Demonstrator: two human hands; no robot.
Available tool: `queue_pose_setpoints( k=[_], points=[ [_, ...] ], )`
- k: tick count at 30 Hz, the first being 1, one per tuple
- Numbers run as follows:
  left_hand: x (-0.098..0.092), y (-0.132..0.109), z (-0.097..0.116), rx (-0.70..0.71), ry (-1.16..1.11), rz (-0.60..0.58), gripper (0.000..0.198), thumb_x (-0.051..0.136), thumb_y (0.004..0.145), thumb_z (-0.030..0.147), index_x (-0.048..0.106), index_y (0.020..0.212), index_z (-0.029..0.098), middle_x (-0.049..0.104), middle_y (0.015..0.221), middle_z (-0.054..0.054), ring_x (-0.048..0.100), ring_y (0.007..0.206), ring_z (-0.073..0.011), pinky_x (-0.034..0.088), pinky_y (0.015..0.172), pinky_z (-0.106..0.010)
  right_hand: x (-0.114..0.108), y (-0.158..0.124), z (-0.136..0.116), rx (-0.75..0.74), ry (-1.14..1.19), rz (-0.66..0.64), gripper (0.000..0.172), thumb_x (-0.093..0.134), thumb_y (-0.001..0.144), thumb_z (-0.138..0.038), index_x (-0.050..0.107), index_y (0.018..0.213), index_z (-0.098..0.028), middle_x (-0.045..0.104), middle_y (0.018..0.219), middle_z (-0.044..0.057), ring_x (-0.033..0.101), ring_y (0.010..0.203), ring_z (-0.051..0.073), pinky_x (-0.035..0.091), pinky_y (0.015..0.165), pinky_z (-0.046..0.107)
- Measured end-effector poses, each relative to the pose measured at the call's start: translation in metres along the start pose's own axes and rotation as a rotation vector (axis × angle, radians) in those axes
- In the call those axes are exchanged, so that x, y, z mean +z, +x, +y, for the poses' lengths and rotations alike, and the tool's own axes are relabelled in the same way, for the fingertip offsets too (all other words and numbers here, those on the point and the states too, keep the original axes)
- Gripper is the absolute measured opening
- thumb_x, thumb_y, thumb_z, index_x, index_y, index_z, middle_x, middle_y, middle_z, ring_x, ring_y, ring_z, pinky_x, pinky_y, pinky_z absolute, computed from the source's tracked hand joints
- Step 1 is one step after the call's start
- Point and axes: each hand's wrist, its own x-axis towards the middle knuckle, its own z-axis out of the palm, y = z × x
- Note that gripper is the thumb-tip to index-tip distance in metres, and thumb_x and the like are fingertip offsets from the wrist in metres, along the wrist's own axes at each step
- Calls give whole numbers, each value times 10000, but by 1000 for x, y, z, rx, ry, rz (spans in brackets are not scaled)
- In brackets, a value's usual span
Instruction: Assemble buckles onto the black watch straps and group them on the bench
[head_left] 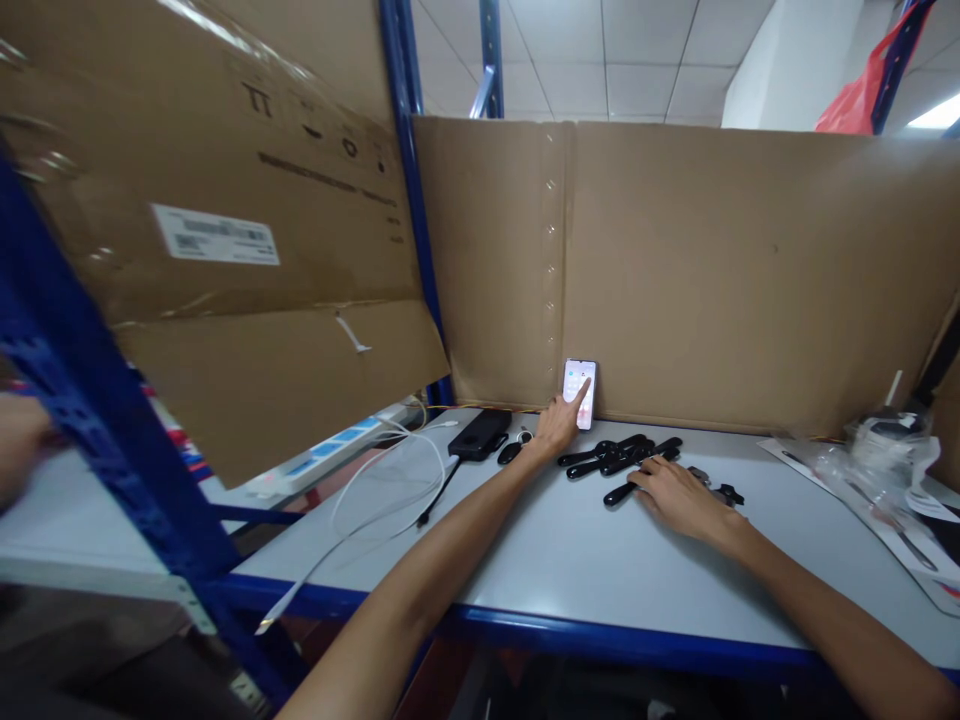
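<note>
A lit phone (580, 395) leans upright against the cardboard at the back of the table. My left hand (556, 424) has its index finger stretched out onto the phone's screen; its other fingers look curled. My right hand (679, 495) rests low over the table, its fingertips on a black handle-shaped piece (619, 494). Several similar glossy black pieces (607, 456) lie in a loose pile between and behind my hands. Small dark parts (727, 494) lie beside my right hand, partly covered by it.
A black power bank (480, 434) with a short cable and a white cable (352, 545) lie on the left. Plastic packaging (885, 470) sits at the right. A blue post (112, 380) stands at the left; beyond it is another person's blurred hand (22, 440).
</note>
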Motion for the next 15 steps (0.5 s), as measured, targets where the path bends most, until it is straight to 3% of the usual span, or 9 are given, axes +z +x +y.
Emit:
queue_pose_setpoints(
  k=[15],
  points=[
    [3, 1, -1, -4, -78, -8, 929, 482, 893, 95, -88, 1564, 393, 517, 1234, -180, 609, 1089, -313, 455, 882, -388, -6, -3, 1, 20, -41, -20, 276, 408, 986, -225, 653, 1095, -161, 630, 1094, 142, 578, 1066, 283, 491, 822, 365]
  ],
)
